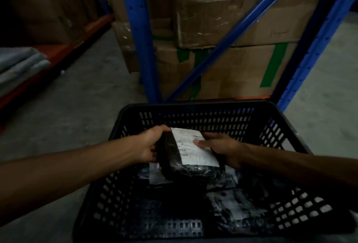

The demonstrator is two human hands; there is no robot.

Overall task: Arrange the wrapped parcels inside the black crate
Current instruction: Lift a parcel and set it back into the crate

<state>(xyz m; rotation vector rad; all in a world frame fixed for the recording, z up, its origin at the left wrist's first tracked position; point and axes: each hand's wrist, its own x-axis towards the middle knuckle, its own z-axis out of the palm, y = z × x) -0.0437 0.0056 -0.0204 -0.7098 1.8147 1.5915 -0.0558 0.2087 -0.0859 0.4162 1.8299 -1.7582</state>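
Observation:
A black perforated crate (193,107) stands on the floor in front of me. Over its middle I hold a parcel (190,151) wrapped in black plastic with a white label on top. My left hand (149,144) grips its left edge, and my right hand (219,148) holds its right side with the thumb on the label. More black-wrapped parcels (232,204) with white labels lie on the crate's bottom, mostly at the right and under the held one.
Blue rack uprights (143,35) and a diagonal brace rise just behind the crate, with taped cardboard boxes (232,30) stacked between them. At the left, grey folded packages (17,64) lie on a low red-edged shelf. Grey concrete floor (77,97) surrounds the crate.

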